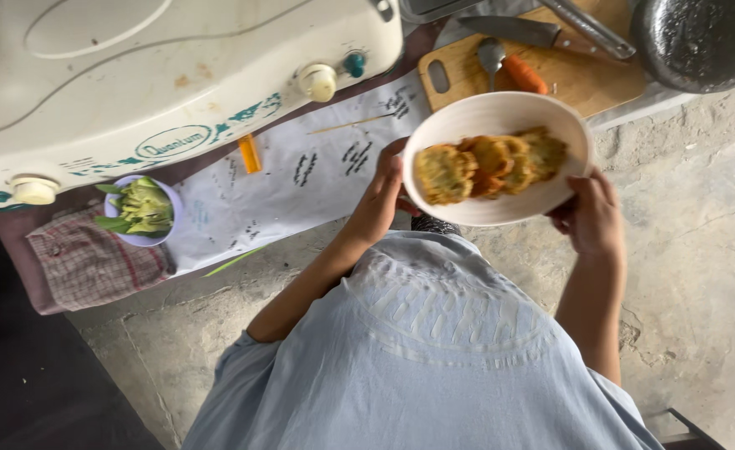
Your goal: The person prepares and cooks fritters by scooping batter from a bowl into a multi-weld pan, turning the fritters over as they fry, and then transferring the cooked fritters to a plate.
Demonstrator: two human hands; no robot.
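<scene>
Both my hands hold a white bowl in front of my chest, above the concrete floor. Several golden-brown fried patties lie in it. My left hand grips the bowl's left rim. My right hand holds its right underside. I wear a light blue shirt.
A white gas stove stands at the upper left on a paper sheet. By it are a small lilac bowl of green vegetable pieces and a checked cloth. A wooden cutting board with a knife, a spoon and an orange item lies beside a dark pan.
</scene>
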